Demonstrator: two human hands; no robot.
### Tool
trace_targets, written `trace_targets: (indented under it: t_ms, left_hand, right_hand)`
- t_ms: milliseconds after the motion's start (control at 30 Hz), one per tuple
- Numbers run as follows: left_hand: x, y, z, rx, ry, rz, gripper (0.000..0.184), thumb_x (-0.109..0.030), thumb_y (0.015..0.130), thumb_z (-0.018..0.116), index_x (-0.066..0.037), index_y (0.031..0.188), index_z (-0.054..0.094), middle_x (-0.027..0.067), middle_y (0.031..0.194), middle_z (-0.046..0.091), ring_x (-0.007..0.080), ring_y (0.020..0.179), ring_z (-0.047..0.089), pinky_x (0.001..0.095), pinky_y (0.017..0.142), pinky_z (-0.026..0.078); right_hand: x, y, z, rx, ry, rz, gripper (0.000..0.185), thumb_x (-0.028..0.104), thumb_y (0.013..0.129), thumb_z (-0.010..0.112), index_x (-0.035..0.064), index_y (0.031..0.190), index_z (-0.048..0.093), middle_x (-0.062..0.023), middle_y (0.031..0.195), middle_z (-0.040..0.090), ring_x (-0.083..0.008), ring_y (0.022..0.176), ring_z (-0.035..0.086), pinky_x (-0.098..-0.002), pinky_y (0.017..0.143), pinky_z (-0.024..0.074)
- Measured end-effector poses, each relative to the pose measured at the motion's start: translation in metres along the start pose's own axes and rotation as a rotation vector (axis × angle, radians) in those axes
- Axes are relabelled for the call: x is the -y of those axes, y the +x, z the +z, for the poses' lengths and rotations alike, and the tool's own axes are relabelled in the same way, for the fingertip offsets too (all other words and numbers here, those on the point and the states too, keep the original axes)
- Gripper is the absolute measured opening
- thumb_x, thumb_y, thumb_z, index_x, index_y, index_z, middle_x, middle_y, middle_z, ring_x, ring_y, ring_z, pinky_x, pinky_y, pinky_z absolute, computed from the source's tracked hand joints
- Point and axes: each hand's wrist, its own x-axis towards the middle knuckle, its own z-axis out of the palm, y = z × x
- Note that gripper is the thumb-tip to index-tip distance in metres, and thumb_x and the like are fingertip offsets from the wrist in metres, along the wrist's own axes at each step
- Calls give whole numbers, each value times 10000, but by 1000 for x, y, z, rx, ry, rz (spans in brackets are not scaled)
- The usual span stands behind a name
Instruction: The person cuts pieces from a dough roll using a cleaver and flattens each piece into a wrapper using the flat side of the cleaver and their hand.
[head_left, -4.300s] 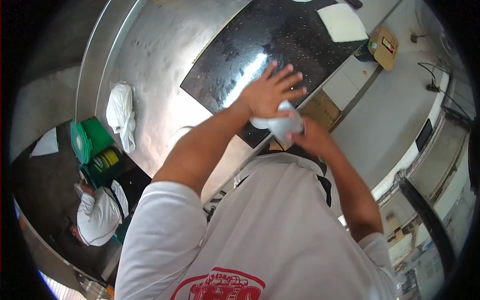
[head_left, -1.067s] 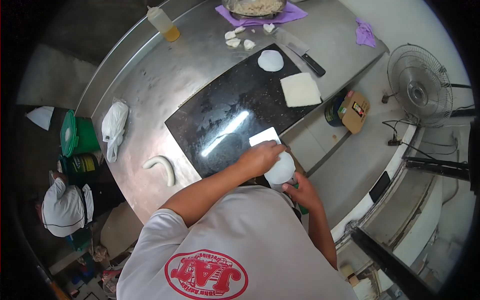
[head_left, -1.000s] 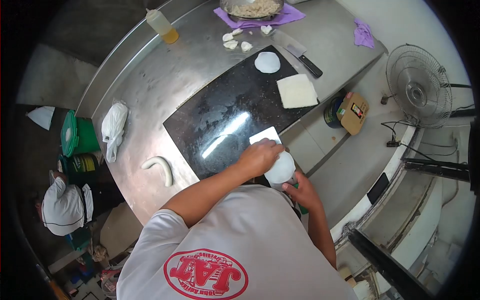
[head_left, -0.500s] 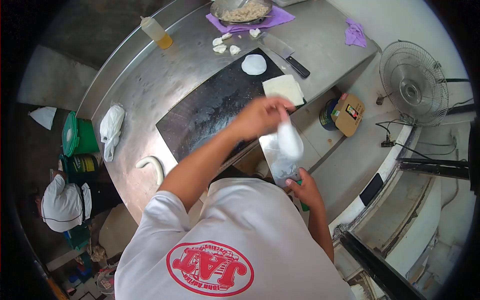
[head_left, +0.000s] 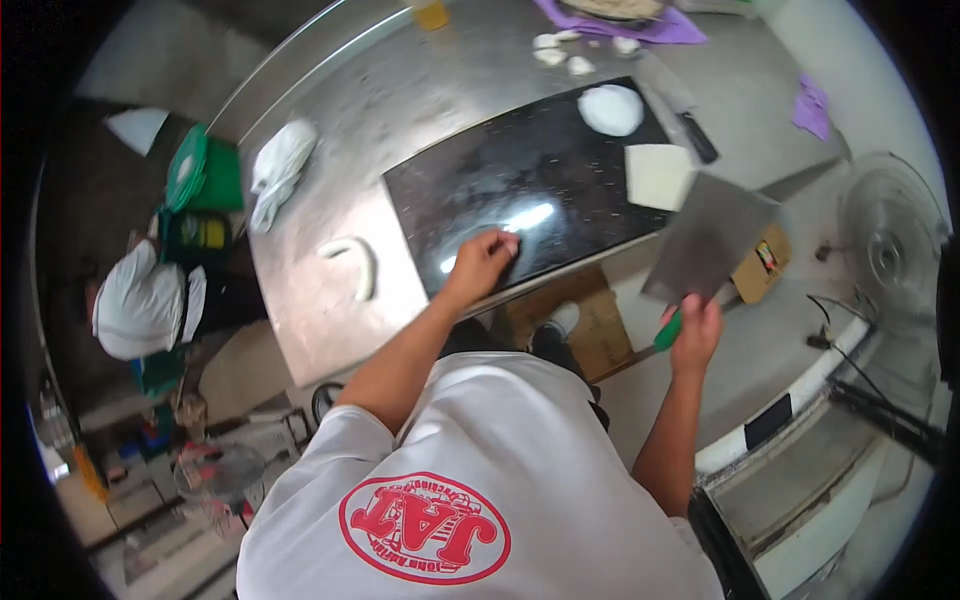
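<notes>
My right hand (head_left: 695, 335) is closed around the green handle of a wide cleaver (head_left: 712, 235), its blade raised beside the board's right end. At the near edge of the black board (head_left: 500, 180), my left hand (head_left: 485, 265) has its fingers curled together; whether anything small is in them is hidden. A white round dough wrapper (head_left: 611, 110) lies on the board's far right part. Closer to the cleaver is a folded white cloth (head_left: 657, 177). A curved white dough rope (head_left: 358, 268) rests on the steel table left of the board.
Small dough pieces (head_left: 550, 50) and a black-handled knife (head_left: 695, 135) lie past the board. A bowl of filling (head_left: 620, 8) stands on purple cloth. To the left are a white plastic bag (head_left: 283, 165) and a seated person (head_left: 140, 305). A fan (head_left: 885, 255) stands at right.
My left hand has moved left and down to the board, and the white dough wrapper it held is out of it. My right hand has raised the cleaver. The camera view has shifted.
</notes>
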Motion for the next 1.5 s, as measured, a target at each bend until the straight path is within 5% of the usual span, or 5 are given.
trace_targets:
  t_ms: [367,800,1233,1333,1500]
  left_hand:
    - [87,-152,-154,-774,581,32,319,-187,817,832,-24,1027,656,121,923,649,331,881,626,426,802,524]
    - [133,-150,-233,-452,474,217,199,-145,817,747,-52,984,692,123,918,664,320,824,661,439,730,549]
    - [58,-116,-247,-131,563,-257,308,-316,950,631,-27,880,711,247,1015,661,365,910,668,476,799,527]
    - [44,-87,-186,46,667,123,378,-365,962,640,-46,770,711,202,1002,684,343,946,661,464,817,506]
    - [28,-36,-70,267,1142,439,648,-598,1035,383,-286,1601,338,141,1687,226,415,1567,130,710,1207,57]
  right_hand:
    - [-55,8,103,-55,271,517,141,229,1051,559,98,1075,514,-34,769,559,-161,601,534,-330,528,477]
    - [2,-195,354,904,-1408,-297,109,109,974,498,62,1070,522,-213,1022,650,-441,799,697,-526,677,561]
    - [-26,-200,214,710,-846,157,198,181,974,622,2,1034,567,-263,946,684,-454,848,675,-511,725,520]
    - [-40,-210,148,501,-720,188,251,218,970,661,-17,1029,595,-200,835,690,-351,746,689,-430,655,512]
    - [18,-177,72,255,-511,283,246,231,1008,634,-15,1005,625,-68,772,650,-146,701,630,-304,613,490]
